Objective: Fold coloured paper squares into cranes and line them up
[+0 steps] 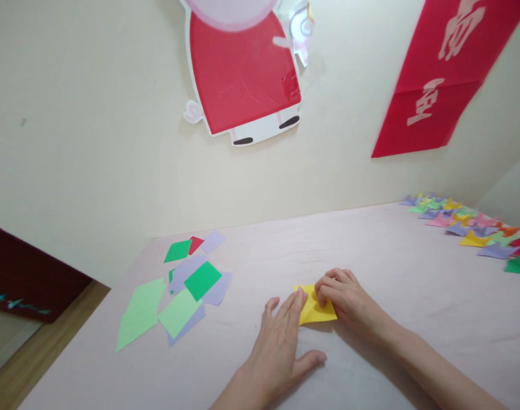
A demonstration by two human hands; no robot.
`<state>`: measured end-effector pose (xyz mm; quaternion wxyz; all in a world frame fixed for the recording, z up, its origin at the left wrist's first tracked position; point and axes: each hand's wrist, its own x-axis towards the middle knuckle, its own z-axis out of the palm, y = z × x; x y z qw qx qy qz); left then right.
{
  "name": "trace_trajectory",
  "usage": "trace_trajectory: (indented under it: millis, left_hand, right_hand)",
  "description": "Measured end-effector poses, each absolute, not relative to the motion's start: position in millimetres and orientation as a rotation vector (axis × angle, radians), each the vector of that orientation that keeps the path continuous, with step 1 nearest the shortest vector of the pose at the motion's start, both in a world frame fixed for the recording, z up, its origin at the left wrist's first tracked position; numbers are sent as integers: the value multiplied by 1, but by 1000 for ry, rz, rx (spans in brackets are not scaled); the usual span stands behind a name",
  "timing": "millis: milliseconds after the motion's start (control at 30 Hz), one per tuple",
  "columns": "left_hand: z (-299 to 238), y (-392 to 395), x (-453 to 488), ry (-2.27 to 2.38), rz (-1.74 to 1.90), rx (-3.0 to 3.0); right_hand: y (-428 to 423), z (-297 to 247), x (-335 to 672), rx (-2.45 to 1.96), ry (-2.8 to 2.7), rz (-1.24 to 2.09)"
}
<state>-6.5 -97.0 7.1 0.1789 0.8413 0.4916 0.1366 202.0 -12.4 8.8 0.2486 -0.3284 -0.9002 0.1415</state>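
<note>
A yellow sheet of paper (318, 311) with creases lies on the pale cloth-covered surface in front of me. My left hand (281, 341) rests at its left edge, fingers stretched out and the fingertips on the paper, thumb spread away to the right. On the paper's right side, my right hand (345, 299) has its fingers curled and pressed together at the upper part of the sheet. Whether a fold of the paper is pinched between those fingertips is hard to see, though they touch it.
Loose paper sheets in light green (142, 310), dark green (203, 280), purple (214, 241) and red (195, 245) lie to the left. Several folded paper pieces (477, 238) stand in rows at the far right. Behind the surface rises a wall with a cartoon cutout (245, 74) and a red banner (439, 85).
</note>
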Motion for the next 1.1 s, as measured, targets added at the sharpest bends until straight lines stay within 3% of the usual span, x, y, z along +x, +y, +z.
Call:
trace_trajectory:
  millis: [367,767,1100]
  left_hand:
    - [-4,-120,26,1669,265,2432]
    - [-10,-102,13,1670,416,2526]
    - [-23,-96,13,1797,542,2532]
  right_hand:
    - [-37,5,206,-797,-2556,-10]
    - [-33,8,210,-1132,-2379,546]
    - [-15,-3,189,-1494,-2355,207]
